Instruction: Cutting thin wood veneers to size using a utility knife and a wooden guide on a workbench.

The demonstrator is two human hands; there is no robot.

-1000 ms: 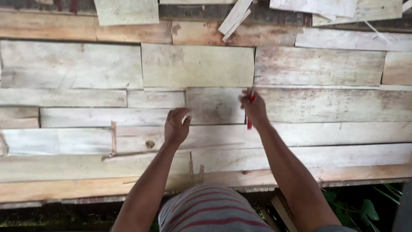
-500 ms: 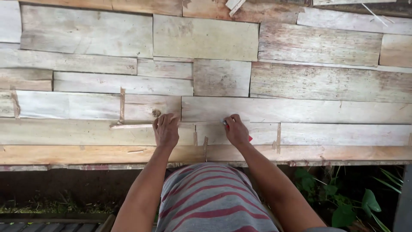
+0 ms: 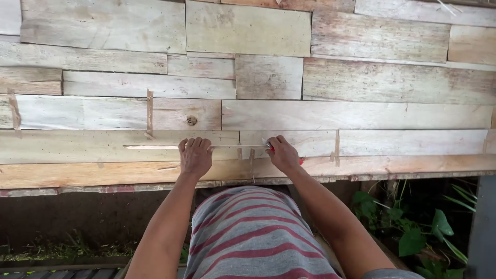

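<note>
Head view: looking down over a striped shirt [image 3: 258,232] at a surface of pale, weathered wooden boards [image 3: 356,113], laid side by side with their lengths running left to right.
Thin strip: a narrow, pale wooden strip [image 3: 170,147] is lying flat on a near board, close to the front edge; its long axis is running left to right, parallel with the boards, from a bare left end to the right hand.
Left hand: left hand [image 3: 195,156] is resting palm down on the strip about midway along it, fingers curled over its far side and pressing it to the board; it is not closed around anything.
Right hand: right hand [image 3: 283,154] is sitting at the strip's right end, fingers curled tight around a small red tool [image 3: 270,148].
Red tool: only a red tip at the knuckles and a red scrap past the heel of the hand are showing; its kind and which way it is pointing cannot be made out.
Hidden: the strip's right end is covered by the right hand, and its middle by the left fingers.
Cut off: the boards are running out of view on three sides.
Below: green leaves [image 3: 413,232] are showing under the front edge at the right; the ground at the left is lying in shadow.
</note>
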